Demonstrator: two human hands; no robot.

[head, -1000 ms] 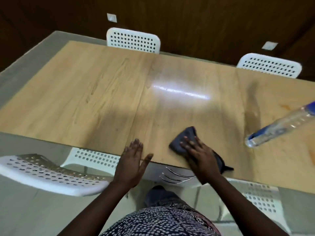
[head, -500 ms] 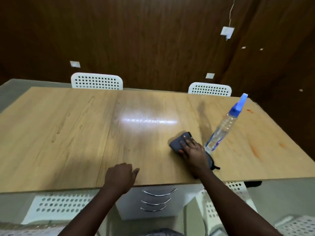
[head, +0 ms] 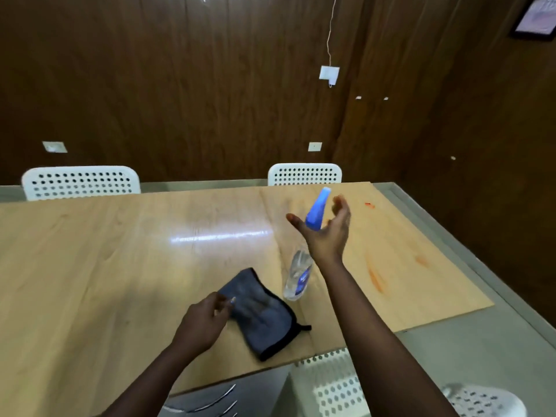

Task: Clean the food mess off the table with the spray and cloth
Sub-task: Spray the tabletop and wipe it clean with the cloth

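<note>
While the spray bottle stands w/ blue nozzle tipped up-right, right hand is spread beside it; label's too blurry. Left hand, loosely curled, touches cloth.

Cloth left of spray bottle

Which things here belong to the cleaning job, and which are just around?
Job:
spray bottle, right hand open at its blue head
grey cloth, left hand beside it
orange smears
wooden table

Just around:
white perforated chairs
wall sockets
framed picture
</note>
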